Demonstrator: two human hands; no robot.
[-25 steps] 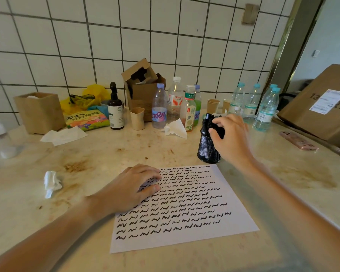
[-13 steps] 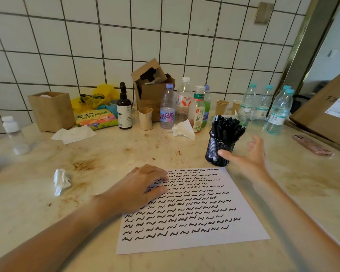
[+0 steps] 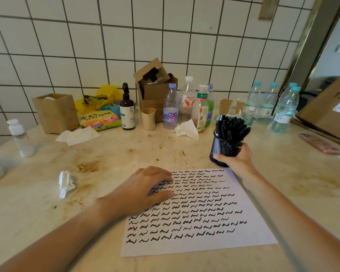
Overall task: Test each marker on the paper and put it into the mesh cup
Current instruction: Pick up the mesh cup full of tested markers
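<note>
Nearest the camera, a white sheet of paper [image 3: 200, 216] is lying flat on the stained pale table [image 3: 106, 154], its surface filled with rows of short black squiggles. The left hand [image 3: 143, 191] is resting palm down on the paper's upper left part, its grip slack: the fingers are lying nearly straight across the marks and holding nothing.

Just beyond the sheet's far right corner, the right hand [image 3: 237, 160] is wrapping around the lower part of the black mesh cup [image 3: 224, 149]. Its grip is closing on the cup, with the thumb pressing the near side and the fingers curling around the right side. The cup is standing upright on the table, just beside the paper's far edge, and a dense bunch of black markers [image 3: 231, 126] is sticking out of its top, fanning slightly to the right.

To the left, a crumpled tissue [image 3: 66, 182] is sitting on the table, well apart from the paper. Farther back, a row of things is standing along the tiled wall [image 3: 165, 36]: a brown paper bag [image 3: 56, 112], a dark pump bottle [image 3: 127, 110], an open cardboard box [image 3: 155, 89], several plastic bottles [image 3: 170, 108] and paper cups. A pink phone [image 3: 318, 143] is lying at the far right, beside a large cardboard carton [image 3: 328, 110].
</note>
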